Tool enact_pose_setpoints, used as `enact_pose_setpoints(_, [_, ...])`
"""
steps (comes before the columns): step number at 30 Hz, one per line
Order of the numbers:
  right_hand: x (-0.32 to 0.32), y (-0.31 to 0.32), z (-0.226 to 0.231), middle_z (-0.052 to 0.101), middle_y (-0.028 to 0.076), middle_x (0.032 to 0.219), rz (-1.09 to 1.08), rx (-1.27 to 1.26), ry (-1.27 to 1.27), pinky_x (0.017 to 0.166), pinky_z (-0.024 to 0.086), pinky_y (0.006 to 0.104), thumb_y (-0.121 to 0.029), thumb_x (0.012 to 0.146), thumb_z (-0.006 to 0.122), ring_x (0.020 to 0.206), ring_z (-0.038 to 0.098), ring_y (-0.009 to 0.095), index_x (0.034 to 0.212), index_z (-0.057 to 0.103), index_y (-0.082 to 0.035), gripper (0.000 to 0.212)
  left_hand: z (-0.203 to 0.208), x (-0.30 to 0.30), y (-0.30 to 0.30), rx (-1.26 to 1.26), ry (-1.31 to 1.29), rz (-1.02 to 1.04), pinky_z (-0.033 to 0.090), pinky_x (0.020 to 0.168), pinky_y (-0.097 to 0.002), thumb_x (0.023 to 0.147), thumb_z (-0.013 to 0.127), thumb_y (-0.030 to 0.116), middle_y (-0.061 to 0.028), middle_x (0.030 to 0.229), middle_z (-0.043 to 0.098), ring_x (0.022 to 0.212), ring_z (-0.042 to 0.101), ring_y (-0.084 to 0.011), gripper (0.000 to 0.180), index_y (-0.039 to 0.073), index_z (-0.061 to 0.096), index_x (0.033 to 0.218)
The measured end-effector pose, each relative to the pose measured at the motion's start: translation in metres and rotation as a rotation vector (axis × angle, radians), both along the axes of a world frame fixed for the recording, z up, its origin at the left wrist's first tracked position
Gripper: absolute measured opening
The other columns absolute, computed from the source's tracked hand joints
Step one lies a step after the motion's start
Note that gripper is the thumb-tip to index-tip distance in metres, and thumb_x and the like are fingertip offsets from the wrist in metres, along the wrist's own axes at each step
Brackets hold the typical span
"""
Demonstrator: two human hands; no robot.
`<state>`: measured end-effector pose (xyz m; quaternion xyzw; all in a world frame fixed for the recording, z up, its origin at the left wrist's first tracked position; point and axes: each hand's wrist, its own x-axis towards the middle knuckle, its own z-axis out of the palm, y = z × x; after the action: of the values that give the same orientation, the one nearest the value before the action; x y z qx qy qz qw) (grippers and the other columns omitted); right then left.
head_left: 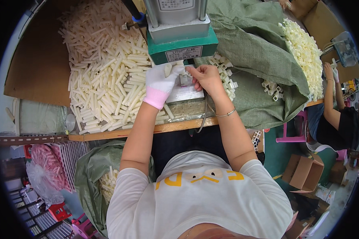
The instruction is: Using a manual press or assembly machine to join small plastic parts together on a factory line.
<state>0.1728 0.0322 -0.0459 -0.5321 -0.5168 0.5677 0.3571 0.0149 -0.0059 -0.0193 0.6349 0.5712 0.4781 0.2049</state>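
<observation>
My left hand (160, 82) wears a white glove with a pink cuff. Its fingers are closed at the press, just under the green press head (183, 47), and what they hold is hard to make out. My bare right hand (209, 79) faces it from the right, thumb and index finger pinched together near the small metal fixture (184, 81). Whatever sits in that pinch is too small to name. Both hands are above the light metal base plate (185, 95) of the press.
Cream plastic tubes (107, 79) lie heaped on the left, beside a cardboard sheet (36, 55). Small white plastic connectors (226, 73) lie right of the press, by green woven sacking (255, 51). A larger connector pile (303, 55) lies farther right, near another person's arm (329, 89).
</observation>
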Motion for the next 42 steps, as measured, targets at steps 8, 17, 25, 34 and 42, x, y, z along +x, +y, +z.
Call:
enact_pose_setpoints(8, [0.003,0.004,0.001,0.055,0.004,0.054,0.048,-0.03,-0.04,0.035,0.04,0.0212,-0.03,0.082,0.069,0.039,0.05,0.008,0.062,0.056,-0.001,0.038,-0.004,0.004,0.002,-0.156,-0.159,-0.012,0.043,0.057,-0.0202,0.086,0.065,0.023,-0.0035,0.079,0.066,0.062,0.053,-0.0062,0.03,-0.002,0.066,0.102])
enact_pose_setpoints(17, [0.003,0.003,0.001,0.054,0.004,0.053,0.054,-0.024,-0.046,0.035,0.04,0.0209,-0.031,0.082,0.071,0.039,0.049,0.008,0.061,0.056,-0.001,0.039,-0.009,0.001,0.0,-0.13,-0.237,-0.023,0.045,0.059,-0.0222,0.086,0.064,0.023,-0.0033,0.081,0.067,0.064,0.056,-0.0078,0.027,0.0,0.067,0.101])
enact_pose_setpoints(25, [0.001,0.005,0.002,0.054,0.003,0.053,0.054,-0.031,-0.038,0.034,0.04,0.0216,-0.03,0.082,0.07,0.039,0.05,0.008,0.061,0.055,0.0,0.039,-0.019,-0.003,0.0,0.098,0.128,0.01,0.048,0.069,-0.0301,0.084,0.065,0.027,-0.01,0.087,0.067,0.078,0.063,-0.0206,0.028,0.003,0.067,0.097])
enact_pose_setpoints(34, [0.0,0.004,0.001,0.055,0.004,0.053,0.095,-0.018,-0.056,0.034,0.039,0.0217,-0.033,0.083,0.068,0.038,0.049,0.008,0.064,0.057,0.001,0.041,-0.01,-0.003,-0.005,0.061,0.075,0.025,0.049,0.074,-0.0356,0.082,0.064,0.034,-0.0135,0.088,0.067,0.083,0.063,-0.0296,0.032,0.005,0.068,0.095])
enact_pose_setpoints(42, [0.071,-0.039,0.02,0.057,0.005,0.053,-0.214,0.173,-0.093,0.036,0.037,0.0203,-0.031,0.091,0.056,0.039,0.052,0.009,0.076,0.066,0.003,0.039,-0.013,-0.004,-0.001,0.035,0.186,-0.027,0.048,0.074,-0.0329,0.08,0.069,0.023,-0.0146,0.09,0.066,0.082,0.063,-0.0293,0.025,0.001,0.066,0.093])
